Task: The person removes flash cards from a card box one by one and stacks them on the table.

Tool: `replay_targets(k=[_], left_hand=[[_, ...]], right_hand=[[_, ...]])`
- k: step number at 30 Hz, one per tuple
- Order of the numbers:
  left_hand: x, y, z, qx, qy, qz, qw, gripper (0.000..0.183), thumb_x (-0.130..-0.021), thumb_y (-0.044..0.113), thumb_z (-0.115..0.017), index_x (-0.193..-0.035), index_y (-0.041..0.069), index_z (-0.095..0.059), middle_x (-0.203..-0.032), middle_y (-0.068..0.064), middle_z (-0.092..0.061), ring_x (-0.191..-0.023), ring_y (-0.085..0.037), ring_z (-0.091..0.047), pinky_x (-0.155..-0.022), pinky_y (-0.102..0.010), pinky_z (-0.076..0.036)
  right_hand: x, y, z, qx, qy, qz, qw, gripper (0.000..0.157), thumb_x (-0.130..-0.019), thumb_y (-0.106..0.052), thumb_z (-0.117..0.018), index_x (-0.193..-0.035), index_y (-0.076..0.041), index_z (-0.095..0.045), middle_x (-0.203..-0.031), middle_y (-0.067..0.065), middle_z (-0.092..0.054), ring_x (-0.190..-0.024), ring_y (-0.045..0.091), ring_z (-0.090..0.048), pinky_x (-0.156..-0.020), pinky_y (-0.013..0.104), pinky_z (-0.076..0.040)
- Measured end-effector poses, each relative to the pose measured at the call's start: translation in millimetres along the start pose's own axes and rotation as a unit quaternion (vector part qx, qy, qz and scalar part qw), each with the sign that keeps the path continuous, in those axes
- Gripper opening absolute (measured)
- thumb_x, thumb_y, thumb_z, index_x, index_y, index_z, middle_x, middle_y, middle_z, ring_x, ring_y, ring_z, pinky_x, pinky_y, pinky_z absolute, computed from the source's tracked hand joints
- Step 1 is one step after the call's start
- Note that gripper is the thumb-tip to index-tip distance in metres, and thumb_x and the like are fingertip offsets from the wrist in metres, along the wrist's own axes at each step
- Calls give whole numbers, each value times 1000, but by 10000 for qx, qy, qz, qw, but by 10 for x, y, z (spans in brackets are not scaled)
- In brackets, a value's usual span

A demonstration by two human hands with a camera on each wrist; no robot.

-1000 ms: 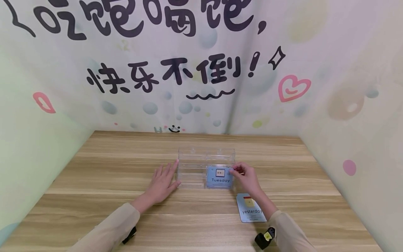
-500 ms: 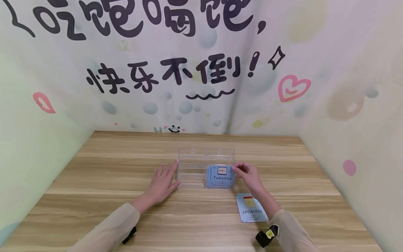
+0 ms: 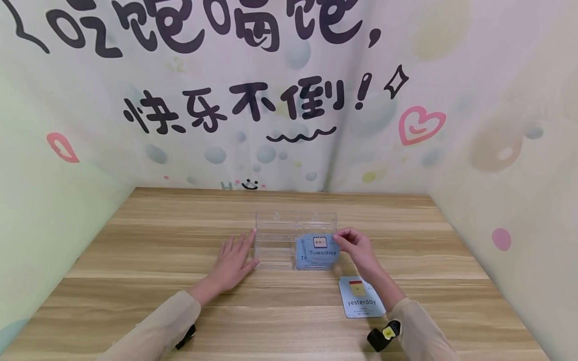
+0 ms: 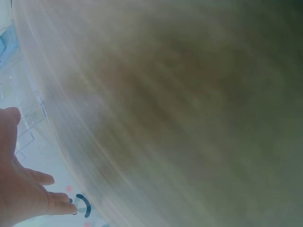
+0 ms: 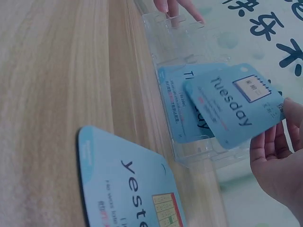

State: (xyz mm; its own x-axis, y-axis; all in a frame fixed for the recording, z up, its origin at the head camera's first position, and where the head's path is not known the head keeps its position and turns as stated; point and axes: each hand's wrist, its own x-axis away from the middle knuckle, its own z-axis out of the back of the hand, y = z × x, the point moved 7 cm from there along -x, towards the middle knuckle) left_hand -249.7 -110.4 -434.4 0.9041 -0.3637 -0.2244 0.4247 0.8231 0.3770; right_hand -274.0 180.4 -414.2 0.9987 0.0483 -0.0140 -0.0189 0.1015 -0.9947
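Observation:
Between thumb and fingers my right hand [image 3: 358, 250] pinches the right edge of a blue "Tuesday" card [image 5: 236, 106], tilted over the clear plastic card holder [image 3: 275, 240]. Beneath it, another blue card [image 5: 175, 104] whose visible letters start with "T" and "h" lies in the holder's lower right pocket, partly covered. My left hand [image 3: 232, 263] lies with fingers spread against the holder's left side. In the left wrist view that hand [image 4: 23, 184] shows at the lower left, beside the clear holder [image 4: 33, 106].
A blue "yesterday" card [image 3: 361, 297] lies on the wooden table [image 3: 253, 326], in front of the holder and by my right forearm. A printed fabric wall [image 3: 203, 165] stands behind the table.
My right hand has drawn the "Tuesday" card up and to the right, out of the pocket, uncovering part of the card beneath. My left hand has stayed still.

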Motion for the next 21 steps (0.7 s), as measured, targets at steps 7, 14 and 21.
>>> replay_targets(k=[7, 14, 21], left_hand=[[3, -6, -4, -12, -52, 28, 10000, 70, -93, 33, -50, -147, 13, -11, -139, -31, -29, -126, -54, -20, -100, -65, -14], [6, -7, -5, 14, -53, 26, 10000, 71, -92, 34, -51, -147, 13, -10, -139, -31, -28, -126, -54, -19, -100, -65, -14], [3, -9, -2, 34, -48, 8, 10000, 71, -92, 33, -51, -146, 12, -11, -139, -31, -28, -126, -54, -19, -100, -65, -14]], right_hand=[[25, 3, -4, -126, -48, -130, 9998, 15, -88, -15, -61, -94, -2, -57, -85, 1, -53, -77, 12, -48, -68, 21, -45], [68, 5, -4, -312, -72, -215, 9993, 7, -87, -12, -62, -89, -7, -57, -82, -1, -53, -74, 11, -46, -65, 20, -44], [90, 42, 14, -307, -18, -367, 9989, 9, -85, -14, -64, -89, -7, -59, -85, -1, -56, -78, 12, -48, -67, 21, -44]])
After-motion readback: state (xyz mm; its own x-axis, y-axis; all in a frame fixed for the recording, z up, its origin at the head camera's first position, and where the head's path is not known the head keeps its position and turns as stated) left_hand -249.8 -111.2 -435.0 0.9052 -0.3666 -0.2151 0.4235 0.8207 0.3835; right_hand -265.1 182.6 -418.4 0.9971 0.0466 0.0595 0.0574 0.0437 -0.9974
